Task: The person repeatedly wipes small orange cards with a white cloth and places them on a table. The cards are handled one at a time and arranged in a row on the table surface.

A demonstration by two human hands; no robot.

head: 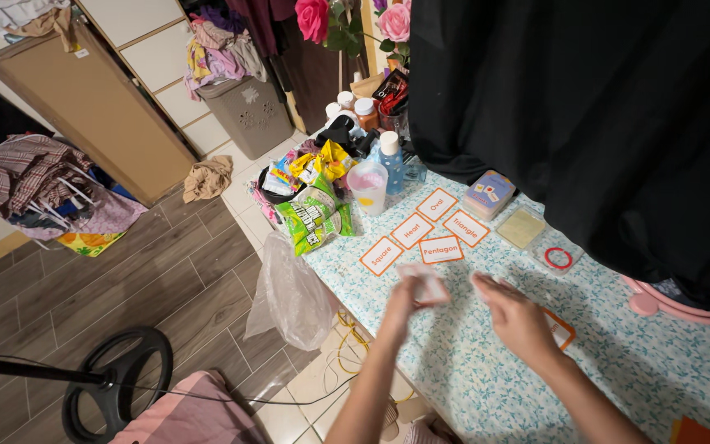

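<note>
A person is standing at a table covered in a pale floral cloth, looking down at both hands. The left hand is closing on a small white card, blurred by motion, pinching it by one edge and lifting it just above the cloth. The right hand is hovering open, fingers loosely spread, just above another orange-bordered card half hidden beneath it. Five more white cards with orange borders are lying flat in rows beyond the hands, near a blue card box and a red ring. The held card is looking thin, light and slightly bendable, probably smooth and apt to slip; pinching an edge or corner between thumb and fingertip seems the safest hold. Snack packets and bottles are crowding the far left corner.
</note>
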